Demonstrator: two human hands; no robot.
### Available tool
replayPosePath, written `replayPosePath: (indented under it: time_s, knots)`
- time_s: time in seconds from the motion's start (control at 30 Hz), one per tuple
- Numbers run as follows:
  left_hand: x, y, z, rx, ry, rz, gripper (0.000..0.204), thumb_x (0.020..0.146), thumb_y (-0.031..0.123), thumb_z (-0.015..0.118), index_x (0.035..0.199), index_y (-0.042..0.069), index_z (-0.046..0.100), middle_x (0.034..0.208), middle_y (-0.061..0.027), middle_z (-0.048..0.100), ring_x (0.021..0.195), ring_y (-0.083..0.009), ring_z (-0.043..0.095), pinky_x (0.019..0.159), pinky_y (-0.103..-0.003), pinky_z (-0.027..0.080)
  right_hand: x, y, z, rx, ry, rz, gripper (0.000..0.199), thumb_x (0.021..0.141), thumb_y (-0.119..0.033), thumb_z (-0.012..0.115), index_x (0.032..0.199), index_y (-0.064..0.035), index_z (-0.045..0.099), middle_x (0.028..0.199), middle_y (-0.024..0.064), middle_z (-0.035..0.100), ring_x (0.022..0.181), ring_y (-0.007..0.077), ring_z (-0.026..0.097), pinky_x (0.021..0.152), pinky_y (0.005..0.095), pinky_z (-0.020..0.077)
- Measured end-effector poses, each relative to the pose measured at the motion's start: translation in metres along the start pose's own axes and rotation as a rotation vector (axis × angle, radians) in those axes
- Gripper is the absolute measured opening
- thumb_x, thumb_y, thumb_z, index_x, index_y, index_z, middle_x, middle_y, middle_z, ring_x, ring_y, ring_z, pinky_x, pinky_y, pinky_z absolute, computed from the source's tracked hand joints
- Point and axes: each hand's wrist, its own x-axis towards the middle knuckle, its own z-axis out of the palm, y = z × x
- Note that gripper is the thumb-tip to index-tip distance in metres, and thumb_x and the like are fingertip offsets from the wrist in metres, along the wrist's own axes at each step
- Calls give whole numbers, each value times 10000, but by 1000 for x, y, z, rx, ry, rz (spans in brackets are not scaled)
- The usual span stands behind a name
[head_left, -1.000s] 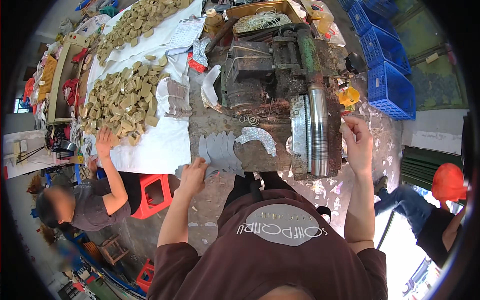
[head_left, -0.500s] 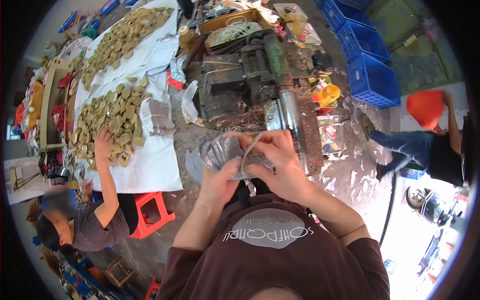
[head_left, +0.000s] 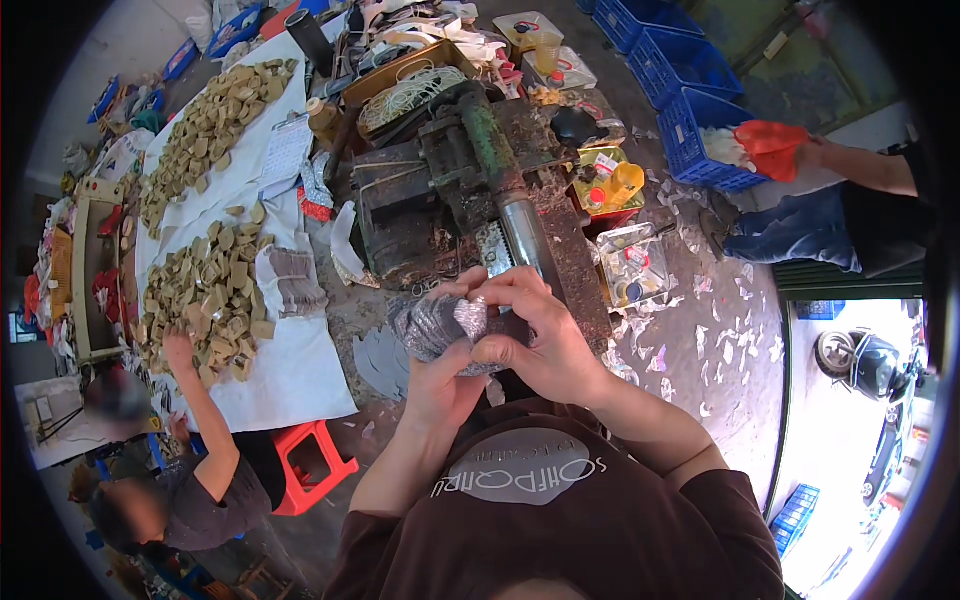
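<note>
A bundle of shiny silver-grey glittery pieces (head_left: pixel 424 328) is gripped in front of my chest. My left hand (head_left: pixel 445 385) wraps round it from below and the left, with the fingers partly hidden behind it. On its right side, my right hand (head_left: pixel 540 335) pinches the bundle between thumb and fingers, over a bright sparkling patch. A similar grey bundle (head_left: pixel 290 283) lies on the white-covered table (head_left: pixel 305 375) to the left.
A greasy metal machine (head_left: pixel 430 170) stands just beyond my hands. Tan block pieces (head_left: pixel 205 290) heap on the table, where a seated co-worker's hand (head_left: pixel 178 350) touches them. Beside a red stool (head_left: pixel 310 470) is floor. At right, another person holds an orange bag (head_left: pixel 772 150) by blue crates (head_left: pixel 695 135).
The pale band my right fingers were pulling out no longer shows stretched; they now press against the bundle. At right, the other person's orange bag has moved over to the blue crate.
</note>
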Motion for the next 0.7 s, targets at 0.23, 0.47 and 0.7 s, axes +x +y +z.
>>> replayPosePath:
  time_s: [0.23,0.47,0.7]
  knots:
    - [3,2,11,-88,74,-35,480,760,37,667,1202,88,488,1200,-88,507,1163,-240,479,1025,-417,373,-5,9,5,390,176,106,225,831,-114,688,954,-19,525,921,87,567,836,133,547,717,280,463]
    - [7,28,-13,637,287,83,423,808,-10,578,1223,36,509,899,-60,555,846,-180,547,940,-365,401,17,2,-105,-328,-165,250,108,859,-82,573,925,-5,538,729,135,608,663,242,601,644,368,442]
    - [0,2,-4,1464,-216,81,534,698,-69,583,1217,16,488,1230,-191,447,1138,-378,474,956,-397,393,20,32,-106,-781,-548,401,101,829,-94,514,908,-46,555,823,137,630,841,315,582,773,403,355]
